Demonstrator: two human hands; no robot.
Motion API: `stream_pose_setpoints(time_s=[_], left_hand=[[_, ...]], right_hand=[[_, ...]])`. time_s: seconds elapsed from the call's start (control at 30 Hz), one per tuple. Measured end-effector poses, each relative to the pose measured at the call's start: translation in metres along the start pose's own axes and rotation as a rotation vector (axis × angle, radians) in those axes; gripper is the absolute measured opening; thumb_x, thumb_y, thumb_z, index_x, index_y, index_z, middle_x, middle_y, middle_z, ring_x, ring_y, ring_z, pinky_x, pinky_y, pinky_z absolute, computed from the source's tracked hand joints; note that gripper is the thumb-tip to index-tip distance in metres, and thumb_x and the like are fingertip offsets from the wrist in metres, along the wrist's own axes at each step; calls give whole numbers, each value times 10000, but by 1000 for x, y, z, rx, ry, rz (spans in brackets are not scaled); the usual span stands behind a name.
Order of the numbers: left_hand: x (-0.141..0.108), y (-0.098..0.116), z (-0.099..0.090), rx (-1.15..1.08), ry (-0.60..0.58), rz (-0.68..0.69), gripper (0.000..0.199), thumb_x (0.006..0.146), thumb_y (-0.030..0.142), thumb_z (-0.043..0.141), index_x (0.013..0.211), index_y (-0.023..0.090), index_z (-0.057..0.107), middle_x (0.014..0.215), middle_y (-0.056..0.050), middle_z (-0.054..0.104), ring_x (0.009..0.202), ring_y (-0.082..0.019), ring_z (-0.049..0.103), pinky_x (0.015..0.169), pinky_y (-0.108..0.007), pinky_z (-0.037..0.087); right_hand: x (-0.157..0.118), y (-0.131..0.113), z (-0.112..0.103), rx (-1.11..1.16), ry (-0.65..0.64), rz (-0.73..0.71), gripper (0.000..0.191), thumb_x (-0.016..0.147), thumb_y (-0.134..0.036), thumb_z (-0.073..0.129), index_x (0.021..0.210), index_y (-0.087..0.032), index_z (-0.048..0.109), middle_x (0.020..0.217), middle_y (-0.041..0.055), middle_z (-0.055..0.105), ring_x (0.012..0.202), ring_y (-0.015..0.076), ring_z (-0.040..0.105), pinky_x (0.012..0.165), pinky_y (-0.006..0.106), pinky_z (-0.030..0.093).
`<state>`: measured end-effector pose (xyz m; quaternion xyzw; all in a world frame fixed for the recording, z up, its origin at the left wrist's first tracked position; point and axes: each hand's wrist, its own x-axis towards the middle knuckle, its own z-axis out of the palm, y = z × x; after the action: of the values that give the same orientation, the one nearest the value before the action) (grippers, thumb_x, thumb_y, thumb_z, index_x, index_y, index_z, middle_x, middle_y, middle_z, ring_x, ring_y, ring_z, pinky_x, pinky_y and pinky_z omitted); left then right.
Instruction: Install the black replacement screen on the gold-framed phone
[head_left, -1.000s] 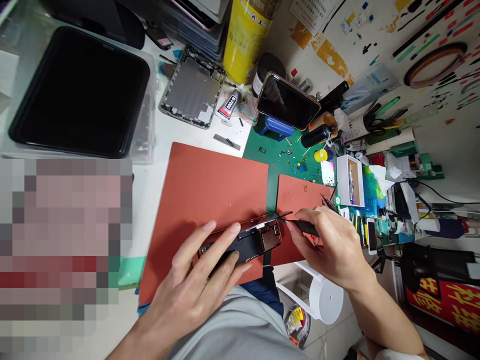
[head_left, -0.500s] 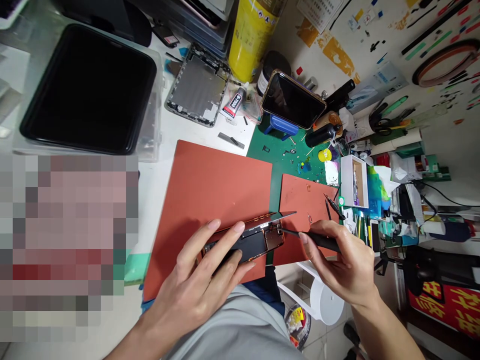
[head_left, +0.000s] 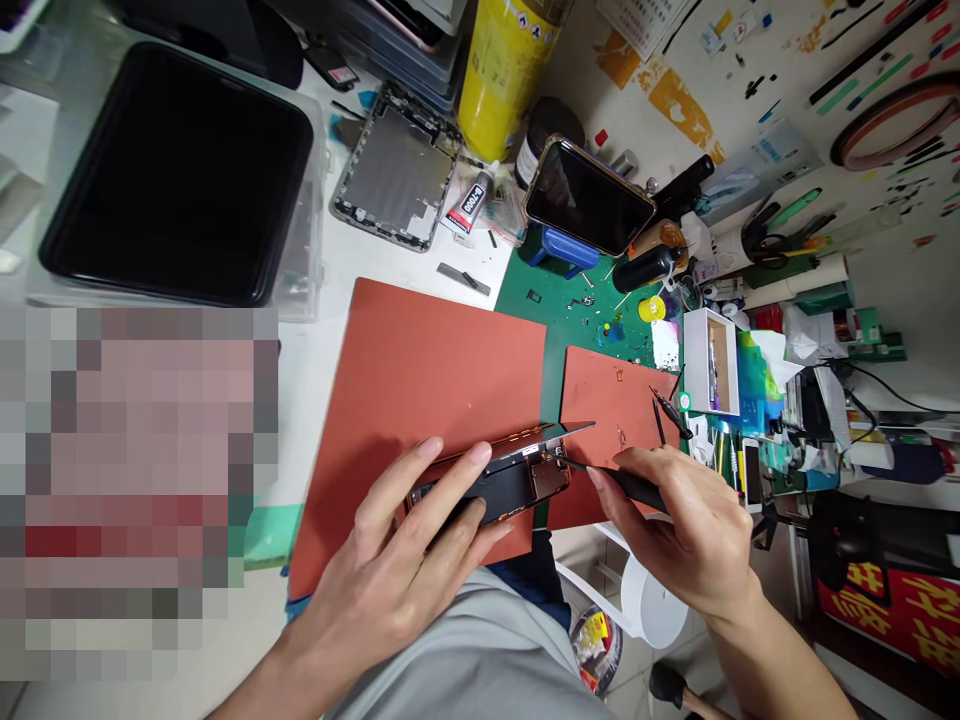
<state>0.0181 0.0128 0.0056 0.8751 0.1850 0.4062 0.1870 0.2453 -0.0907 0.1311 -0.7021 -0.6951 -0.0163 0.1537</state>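
Observation:
An opened smartphone (head_left: 508, 492) rests over the red mats, its screen panel (head_left: 555, 433) tilted up along the far side and its battery and inner parts showing. My left hand (head_left: 420, 545) is closed round the phone's left part, two fingers on the raised panel and the others along the near edge; these cover that end. In my right hand (head_left: 675, 515) are slim black tweezers (head_left: 634, 487), gripped between thumb and fingers. Their fine tip points left at the phone's right end, by small parts there; whether it touches them I cannot tell.
Beyond the large red mat (head_left: 442, 370) lie a phone frame (head_left: 397, 165) and a glue tube (head_left: 471, 203). A phone on a blue stand (head_left: 566, 250) and a yellow can (head_left: 502, 80) stand behind. Right are a smaller mat (head_left: 600, 400) and a white box (head_left: 697, 360).
My right hand and the tweezers have shifted slightly, the thumb now farther left. The phone and my left hand stay nearly still. A dark shoe shows more at the lower right.

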Motion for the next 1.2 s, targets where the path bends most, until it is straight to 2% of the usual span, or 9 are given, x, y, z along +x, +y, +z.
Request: stream_pose_setpoints(time_s=[0.1, 0.27, 0.43, 0.6, 0.7, 0.8, 1.0, 1.2], left_hand=[[1, 0, 0, 2, 2, -3, 173, 904, 153, 882, 1033, 94, 783, 1801, -118, 372, 1654, -372, 390, 1394, -440, 339], [0, -1, 1, 12, -4, -2, 190, 918, 174, 876, 1066, 113, 776, 1795, -113, 379, 1643, -364, 415, 1370, -463, 380], [-1, -1, 1, 10, 1, -3, 189, 922, 181, 875, 1064, 104, 777, 1798, -109, 373, 1649, -358, 402, 1375, -444, 370], [-1, -1, 0, -1, -6, 1, 194, 918, 174, 877, 1063, 86, 783, 1796, -121, 382, 1644, -367, 408, 1381, -435, 364], [0, -1, 1, 0, -3, 6, 194, 924, 177, 869, 1066, 76, 784, 1796, -129, 383, 1644, -373, 407, 1387, -430, 352], [2, -1, 1, 0, 2, 8, 182, 916, 159, 870, 1055, 80, 783, 1799, -130, 374, 1643, -375, 408, 1388, -437, 354], [0, -1, 1, 2, 7, 10, 194, 907, 157, 879, 1060, 92, 779, 1792, -137, 388, 1629, -384, 430, 1371, -462, 383], [-1, -1, 1, 14, 9, 12, 202, 909, 165, 878, 1074, 110, 777, 1756, -153, 452, 1599, -393, 475, 1328, -493, 443]], right_hand=[[2, 0, -4, -7, -55, -40, 160, 1034, -89, 691, 1150, -176, 622, 750, -2, 660, 599, 156, 562, 554, 332, 445], [4, 1, -9, 113, -183, -35, 248, 1033, -72, 607, 1261, -168, 604, 954, 93, 710, 812, 216, 633, 685, 370, 520], [7, 2, -3, 53, -94, -59, 174, 1035, -85, 667, 1173, -169, 603, 799, 20, 652, 647, 162, 501, 586, 338, 416], [12, 1, 0, 34, -65, -60, 149, 1041, -80, 617, 1153, -174, 594, 799, 26, 657, 660, 168, 534, 602, 335, 445], [12, 0, 0, -6, -31, -49, 153, 1044, -99, 664, 1143, -191, 592, 787, 10, 679, 617, 151, 537, 583, 327, 443], [13, 0, 0, -6, -47, -39, 139, 1049, -114, 635, 1154, -196, 595, 807, 24, 690, 640, 161, 550, 584, 331, 444], [15, -1, 1, -8, -16, -62, 155, 1032, -115, 689, 1132, -202, 608, 739, -13, 673, 563, 140, 528, 545, 322, 424], [14, -1, 0, -1, -42, -68, 136, 1042, -93, 617, 1118, -206, 609, 722, -15, 639, 586, 148, 515, 559, 326, 416]])
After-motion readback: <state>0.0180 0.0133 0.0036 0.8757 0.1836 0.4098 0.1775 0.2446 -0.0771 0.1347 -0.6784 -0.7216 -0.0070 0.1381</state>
